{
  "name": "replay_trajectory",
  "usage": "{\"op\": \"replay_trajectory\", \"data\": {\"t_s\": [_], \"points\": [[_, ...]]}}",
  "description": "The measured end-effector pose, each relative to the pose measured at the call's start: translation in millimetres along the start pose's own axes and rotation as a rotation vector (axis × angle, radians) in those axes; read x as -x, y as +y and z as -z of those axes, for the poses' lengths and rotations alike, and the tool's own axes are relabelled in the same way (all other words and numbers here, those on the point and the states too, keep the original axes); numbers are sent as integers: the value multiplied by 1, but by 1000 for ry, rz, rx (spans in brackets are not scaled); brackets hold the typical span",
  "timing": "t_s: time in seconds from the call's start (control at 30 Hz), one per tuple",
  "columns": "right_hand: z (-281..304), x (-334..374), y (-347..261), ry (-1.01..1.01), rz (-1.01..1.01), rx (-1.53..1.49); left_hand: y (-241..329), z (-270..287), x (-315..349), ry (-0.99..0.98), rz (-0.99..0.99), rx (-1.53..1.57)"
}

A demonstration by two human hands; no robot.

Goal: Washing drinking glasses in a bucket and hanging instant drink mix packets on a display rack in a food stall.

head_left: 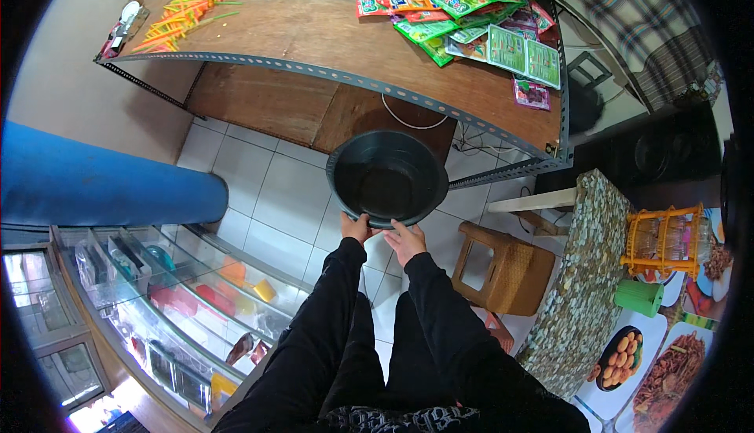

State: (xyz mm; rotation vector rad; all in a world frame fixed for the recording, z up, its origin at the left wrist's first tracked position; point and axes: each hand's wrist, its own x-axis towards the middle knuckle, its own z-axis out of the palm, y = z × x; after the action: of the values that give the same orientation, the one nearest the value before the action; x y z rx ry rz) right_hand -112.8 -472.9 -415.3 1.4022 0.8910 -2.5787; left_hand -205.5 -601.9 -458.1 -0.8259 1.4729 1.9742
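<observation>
A round black plastic basin (424, 154) is held out in front of me, over the tiled floor and close to the wooden shelf table. Its inside shows dark, with nothing I can make out in it. My left hand (357, 229) grips the near rim, thumb over the edge. Just to its right, my right hand (406, 241) is closed on the same rim, the fingers mostly hidden beneath. Both arms are in long black sleeves, stretched forward.
Drink sachets (471, 17) are piled on the right of the wooden table (306, 9), colourful straws (184, 13) on its left. A glass display case (196, 299) stands at left, below a blue roll-like object (110, 178). At right are a brown stool (510, 268) and a stone-patterned counter (569, 299).
</observation>
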Motion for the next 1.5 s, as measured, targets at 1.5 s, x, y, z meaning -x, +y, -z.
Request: {"op": "replay_trajectory", "data": {"t_s": [1.5], "points": [[39,-80,22,17,-41,-116,-34,4,-75,28,118,-83]]}}
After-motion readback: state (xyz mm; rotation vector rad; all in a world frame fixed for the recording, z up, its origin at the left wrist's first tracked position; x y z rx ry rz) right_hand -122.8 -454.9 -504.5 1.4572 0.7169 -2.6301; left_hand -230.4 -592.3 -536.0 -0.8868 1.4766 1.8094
